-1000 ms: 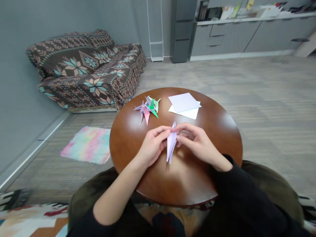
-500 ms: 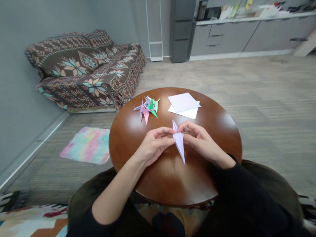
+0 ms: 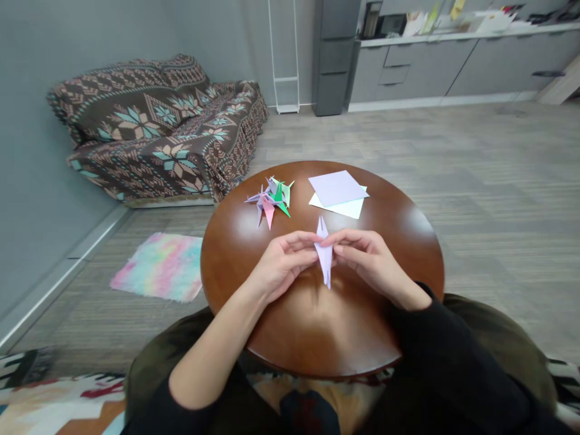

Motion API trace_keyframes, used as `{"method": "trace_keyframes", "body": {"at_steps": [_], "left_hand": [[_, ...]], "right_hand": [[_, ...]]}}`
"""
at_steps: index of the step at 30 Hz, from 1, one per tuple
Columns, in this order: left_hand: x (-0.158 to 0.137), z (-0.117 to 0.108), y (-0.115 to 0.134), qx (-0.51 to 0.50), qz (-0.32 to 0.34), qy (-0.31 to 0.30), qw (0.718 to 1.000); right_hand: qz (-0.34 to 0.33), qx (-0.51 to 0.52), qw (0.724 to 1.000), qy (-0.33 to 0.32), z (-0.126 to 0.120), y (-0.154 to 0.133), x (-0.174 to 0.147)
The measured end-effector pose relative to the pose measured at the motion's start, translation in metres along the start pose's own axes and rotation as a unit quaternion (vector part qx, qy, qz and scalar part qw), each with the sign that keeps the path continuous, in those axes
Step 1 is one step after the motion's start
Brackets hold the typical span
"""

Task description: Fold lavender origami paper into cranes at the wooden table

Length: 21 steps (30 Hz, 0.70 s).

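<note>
A folded lavender origami paper (image 3: 324, 258) is held between both hands above the round table. It is long and narrow, with a split point at the far end and another point toward me. My left hand (image 3: 290, 261) pinches its left edge between thumb and fingers. From the right, my right hand (image 3: 368, 258) grips it, with the index finger across its middle and the thumb below. Beyond my left hand lies a cluster of folded paper cranes (image 3: 273, 200) in purple, pink and green.
Flat sheets of paper (image 3: 339, 188), lavender over pale green, lie at the far right of the brown round table (image 3: 403, 241). A patterned covered sofa (image 3: 158, 130) and a fluffy pastel rug (image 3: 158, 266) are to the left. Grey kitchen cabinets (image 3: 421, 69) stand at the back.
The folded paper has turned more upright, and its near end now looks shorter and split. My right index finger has moved onto its middle. The cranes and sheets stay put.
</note>
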<state>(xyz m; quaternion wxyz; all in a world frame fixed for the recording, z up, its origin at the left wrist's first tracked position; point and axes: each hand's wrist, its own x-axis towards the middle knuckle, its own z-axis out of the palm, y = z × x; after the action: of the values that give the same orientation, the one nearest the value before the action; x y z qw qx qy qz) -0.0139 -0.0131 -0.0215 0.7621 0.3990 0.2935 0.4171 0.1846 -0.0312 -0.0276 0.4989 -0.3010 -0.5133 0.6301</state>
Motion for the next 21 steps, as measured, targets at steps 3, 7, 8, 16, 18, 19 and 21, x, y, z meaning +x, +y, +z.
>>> {"method": "trace_keyframes", "body": {"at_steps": [3, 7, 8, 16, 18, 19, 21], "left_hand": [[0.001, -0.002, -0.003, 0.052, 0.036, 0.023, 0.998], [0.001, -0.001, -0.003, 0.114, 0.059, 0.051, 0.990], [0.001, 0.000, -0.003, 0.125, 0.062, 0.056, 0.989], [0.003, -0.004, -0.004, 0.135, 0.078, 0.052, 0.986], [0.003, -0.003, -0.005, 0.117, 0.069, 0.048, 0.990], [0.003, -0.002, -0.005, 0.106, 0.064, 0.048, 0.991], [0.002, 0.001, -0.004, 0.078, 0.051, 0.050, 0.994]], "right_hand": [[-0.029, -0.093, 0.995, 0.031, -0.001, 0.000, 0.001], [-0.046, -0.131, 0.990, 0.038, -0.003, 0.001, 0.002], [-0.042, -0.123, 0.991, 0.035, -0.003, 0.001, 0.002], [0.034, 0.039, 0.999, -0.017, 0.005, 0.005, 0.002], [0.036, 0.042, 0.998, 0.000, 0.007, 0.005, 0.003], [0.033, 0.040, 0.999, 0.012, 0.008, 0.005, 0.003], [0.030, 0.038, 0.998, 0.029, 0.007, 0.006, 0.004]]}}
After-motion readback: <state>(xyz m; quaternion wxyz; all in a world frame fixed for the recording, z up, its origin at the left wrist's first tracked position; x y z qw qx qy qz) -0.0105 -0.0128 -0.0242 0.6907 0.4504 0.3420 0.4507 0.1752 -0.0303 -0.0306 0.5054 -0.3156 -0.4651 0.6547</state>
